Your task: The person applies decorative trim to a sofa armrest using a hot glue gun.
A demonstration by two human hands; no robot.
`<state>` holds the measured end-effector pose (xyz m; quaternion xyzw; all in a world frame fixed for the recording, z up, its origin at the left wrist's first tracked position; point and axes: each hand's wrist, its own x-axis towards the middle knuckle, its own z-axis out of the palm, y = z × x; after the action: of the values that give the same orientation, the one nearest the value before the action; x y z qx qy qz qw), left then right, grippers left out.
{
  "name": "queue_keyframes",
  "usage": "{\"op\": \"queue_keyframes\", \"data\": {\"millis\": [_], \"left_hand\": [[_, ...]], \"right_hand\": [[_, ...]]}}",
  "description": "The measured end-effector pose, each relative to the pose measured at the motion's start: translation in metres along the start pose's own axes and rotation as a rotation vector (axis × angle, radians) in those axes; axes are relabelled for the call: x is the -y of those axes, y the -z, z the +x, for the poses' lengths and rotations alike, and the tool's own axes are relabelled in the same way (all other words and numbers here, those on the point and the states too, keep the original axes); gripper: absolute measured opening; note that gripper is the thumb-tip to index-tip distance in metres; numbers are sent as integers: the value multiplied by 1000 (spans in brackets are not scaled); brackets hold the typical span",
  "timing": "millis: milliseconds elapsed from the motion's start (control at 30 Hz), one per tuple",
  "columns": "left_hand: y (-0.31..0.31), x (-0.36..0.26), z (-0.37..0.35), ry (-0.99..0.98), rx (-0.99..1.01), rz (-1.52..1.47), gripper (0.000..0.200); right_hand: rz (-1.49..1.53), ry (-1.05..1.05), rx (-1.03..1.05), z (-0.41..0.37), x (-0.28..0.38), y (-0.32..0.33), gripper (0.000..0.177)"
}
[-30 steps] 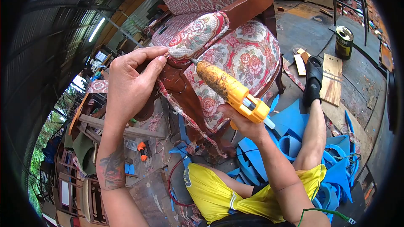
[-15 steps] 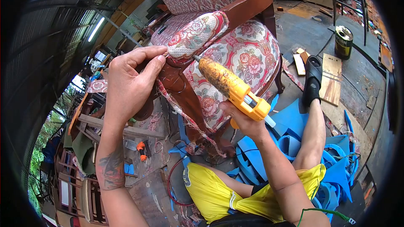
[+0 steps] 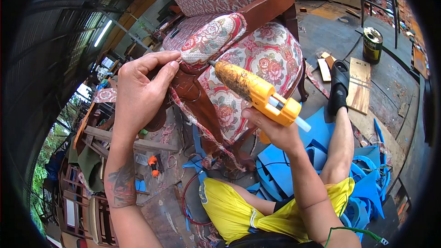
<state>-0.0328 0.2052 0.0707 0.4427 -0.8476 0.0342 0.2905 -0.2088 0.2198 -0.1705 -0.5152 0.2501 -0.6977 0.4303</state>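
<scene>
My right hand grips a yellow hot glue gun with brown smears on its front. A pale glue stick pokes out of its back end. The nozzle points at the lower edge of the floral armrest pad on a wooden armchair. At the pad's front tip, my left hand pinches a strip of floral trim between thumb and forefinger. The rest of that strip hangs down past the carved wooden arm post, its end frayed. The chair's seat wears matching floral cloth.
Blue foam offcuts lie heaped beside my leg. An open can and a wooden board are at the right. On the left are an orange-and-black tool, wooden bars and stacked chair frames.
The glue gun's back end has shifted slightly right and the glue stick shows more clearly behind it. My left hand keeps its pinch at the pad's tip.
</scene>
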Motion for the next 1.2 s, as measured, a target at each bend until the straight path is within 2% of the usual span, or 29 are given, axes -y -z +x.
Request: {"op": "queue_keyframes", "data": {"millis": [67, 200, 267, 333, 400, 433, 467, 533, 600, 667, 733, 767, 800, 867, 900, 933, 1000, 1033, 1067, 1133, 1167, 1200], "left_hand": [[0, -1, 0, -5, 4, -15, 23], [1, -4, -1, -3, 11, -20, 23], [0, -3, -1, -17, 9, -2, 23], [0, -1, -1, -8, 6, -16, 23], [1, -2, -1, -4, 6, -21, 23], [0, -1, -1, 4, 6, -25, 23], [0, -1, -1, 3, 7, -27, 23], [1, 1, 0, -1, 11, -25, 23], [1, 1, 0, -8, 13, -26, 22], [2, 0, 0, -15, 11, -30, 22], [1, -3, -1, -2, 18, -34, 21], [1, -2, 0, -6, 17, -33, 21], [0, 1, 1, -38, -7, -26, 22], [0, 3, 1, -68, -29, -11, 23], [-1, 2, 1, -80, -34, -9, 23], [-1, 2, 1, -89, -37, -8, 23], [2, -3, 1, -40, 24, 16, 22], [3, -1, 2, -31, 27, -23, 23], [4, 1, 3, -22, 33, -61, 25], [7, 2, 5, -26, 51, -74, 26], [8, 2, 7, -41, 64, -92, 28], [9, 1, 8, -40, 64, -93, 28]], "right_hand": [[-32, -57, 24, 3, 17, 6, 26], [-210, 28, -34, 8, 51, 12, 31], [-151, -83, 73, 8, 61, 15, 30], [-155, -13, 74, 3, 56, 22, 30], [65, -59, -53, -10, 41, 31, 30], [221, -78, -194, -18, 38, 33, 28], [245, -51, -264, -23, 38, 40, 27], [170, -86, -534, -35, 15, 52, 27], [-67, -157, -714, -50, -41, 79, 33], [-565, -363, -739, -59, -73, 97, 49], [-982, -407, -773, -87, -166, 123, 72], [-1114, -678, -640, -93, -175, 125, 86], [-1106, -677, -643, -103, -193, 128, 86], [-1375, -777, -550, -115, -216, 125, 89], [-1369, -836, -533, -112, -217, 123, 79], [-1364, -836, -529, -111, -218, 120, 79], [-1419, -475, -596, -89, -177, 99, 55], [-1202, -121, -708, -70, -144, 86, 31], [-862, 76, -749, -44, -93, 56, 21], [-556, 354, -591, -12, -10, 2, 16], [-461, 471, -441, -2, 21, -18, 16], [-334, 516, -336, 9, 42, -35, 18]]}}
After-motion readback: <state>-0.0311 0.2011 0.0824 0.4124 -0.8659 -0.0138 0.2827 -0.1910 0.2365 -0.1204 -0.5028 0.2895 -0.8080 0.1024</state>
